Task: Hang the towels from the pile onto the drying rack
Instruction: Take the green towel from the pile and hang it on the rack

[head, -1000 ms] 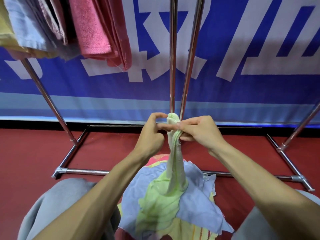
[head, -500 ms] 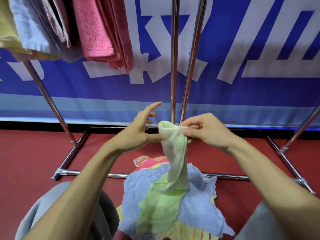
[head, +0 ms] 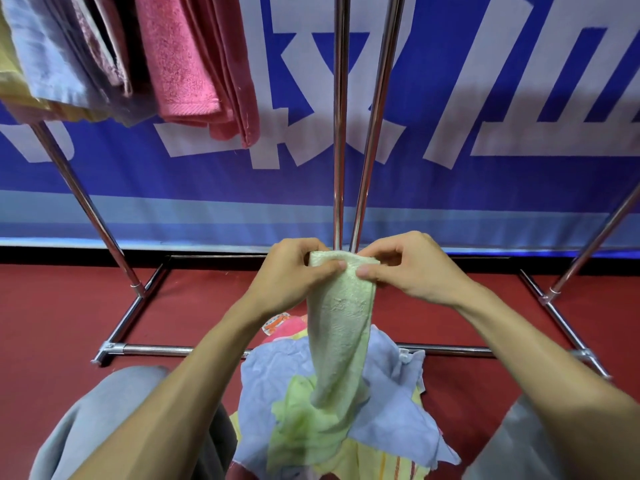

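A pale green towel (head: pixel 341 327) hangs lifted from the pile (head: pixel 398 403) of towels on the floor between my knees; its lower end still rests on the pile. My left hand (head: pixel 291 275) and my right hand (head: pixel 412 268) both pinch its top edge, thumbs nearly touching. The pile shows a light blue towel, yellow striped cloth and a pink one underneath. The chrome drying rack (head: pixel 341 116) stands in front, its two centre poles rising behind my hands. Pink, lilac and yellow towels (head: pixel 180 57) hang on it at the upper left.
The rack's base bars (head: pixel 152 348) lie on the red floor around the pile, with slanted legs at left (head: pixel 83 199) and right (head: pixel 595 237). A blue and white banner (head: pixel 485 98) covers the wall behind. My grey-trousered knees (head: pixel 104 417) flank the pile.
My left hand, open half a second ago, has closed on the towel's top edge beside my right hand. The bunched top has been spread wider and the towel raised slightly.
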